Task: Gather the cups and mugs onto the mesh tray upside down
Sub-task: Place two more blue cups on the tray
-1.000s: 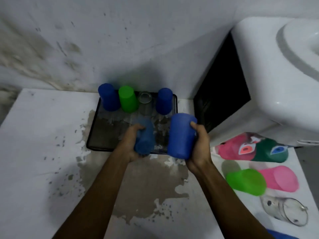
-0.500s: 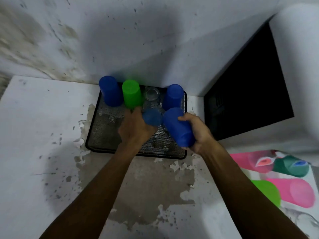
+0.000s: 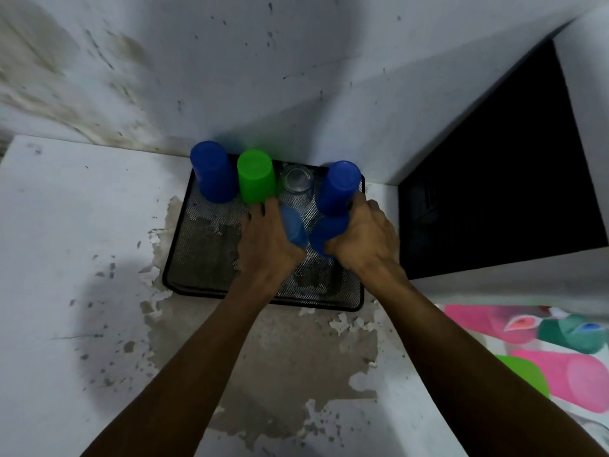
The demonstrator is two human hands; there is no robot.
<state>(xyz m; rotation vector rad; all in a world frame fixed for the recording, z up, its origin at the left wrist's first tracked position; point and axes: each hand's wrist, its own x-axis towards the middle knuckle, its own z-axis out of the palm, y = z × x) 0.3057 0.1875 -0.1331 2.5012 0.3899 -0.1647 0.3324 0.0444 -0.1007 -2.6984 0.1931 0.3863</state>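
Gripping one blue cup each, the left hand point(image 3: 268, 249) clamps a lighter blue cup point(image 3: 294, 227) and the right hand point(image 3: 365, 240) a darker blue cup point(image 3: 328, 234) over the mesh tray point(image 3: 204, 258). Four inverted cups line the tray's far edge, near the table's back edge.

A white countertop point(image 3: 82, 225) with peeling, speckled paint (a large bare grey patch runs down its middle) carries a black mesh tray point(image 3: 204, 258) pushed against the back wall. To the tray's right a white appliance point(image 3: 494, 291) with a dark front stands on the same surface. At the right edge lie cups on their sides: a pink cup point(image 3: 570, 380), a green cup point(image 3: 527, 377), a dark green cup point(image 3: 573, 334), and another pink cup point(image 3: 478, 321) behind them.
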